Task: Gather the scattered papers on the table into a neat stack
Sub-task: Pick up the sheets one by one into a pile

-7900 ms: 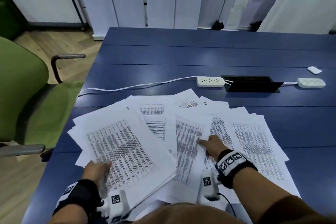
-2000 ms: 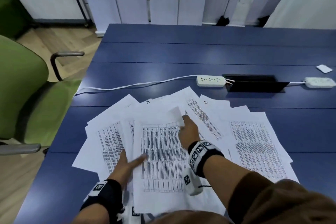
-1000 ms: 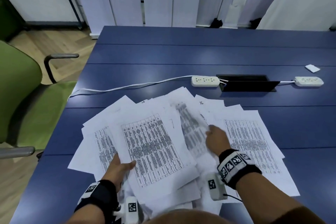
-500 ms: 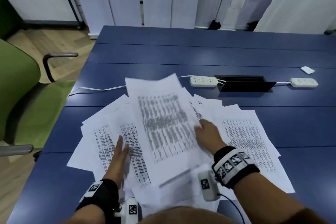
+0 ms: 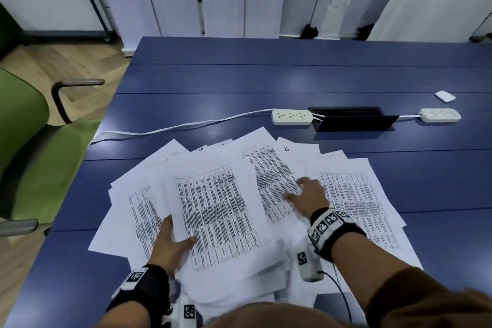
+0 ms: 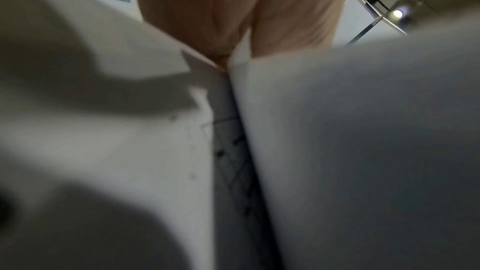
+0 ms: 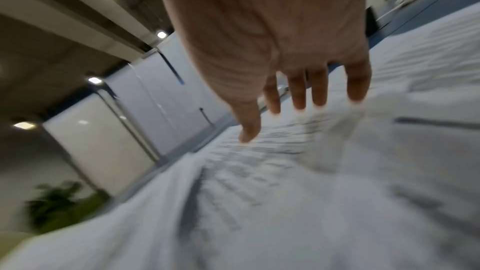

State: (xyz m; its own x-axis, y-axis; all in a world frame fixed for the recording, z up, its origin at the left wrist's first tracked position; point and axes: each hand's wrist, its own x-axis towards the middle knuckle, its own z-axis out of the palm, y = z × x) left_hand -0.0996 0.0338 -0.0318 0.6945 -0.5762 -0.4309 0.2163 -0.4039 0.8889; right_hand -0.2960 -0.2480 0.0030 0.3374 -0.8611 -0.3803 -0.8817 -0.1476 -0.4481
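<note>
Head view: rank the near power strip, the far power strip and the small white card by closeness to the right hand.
From the right hand:
1. Near power strip, ahead, slightly left.
2. Far power strip, ahead, right.
3. Small white card, beyond that strip.

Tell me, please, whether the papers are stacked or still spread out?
Still spread: the papers fan across the table, overlapping at different angles.

A: How many items are on the dark blue table (image 5: 266,80)?

B: Two white plastic power strips (image 5: 291,117), one small white card (image 5: 445,96), one black cable hatch (image 5: 351,119). The white printed paper sheets (image 5: 221,210) overlap, too many to count. Two hands.
</note>
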